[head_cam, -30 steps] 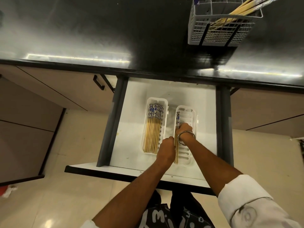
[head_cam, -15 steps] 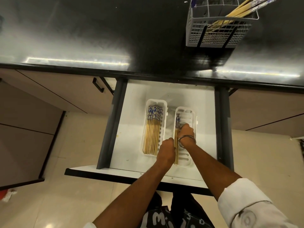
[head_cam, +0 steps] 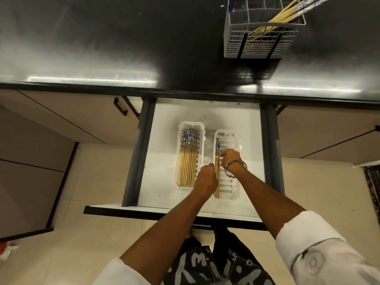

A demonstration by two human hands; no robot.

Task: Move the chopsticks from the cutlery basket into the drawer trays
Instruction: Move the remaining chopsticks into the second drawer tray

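Note:
The grey cutlery basket stands on the black counter at the upper right, and several chopsticks lean out of its right side. Below it the open drawer holds two white trays. The left tray is filled with a row of chopsticks. In the right tray a few chopsticks lie along the left wall. My left hand is closed on their near part. My right hand, with a metal bangle on the wrist, has its fingers curled on their middle.
Dark drawer rails run along both sides of the drawer, and its front edge juts toward me. A cabinet door with a black handle is to the left. The counter edge overhangs the drawer's back.
My right hand has slid slightly farther along the chopsticks in the right tray. My left hand stays at their near part.

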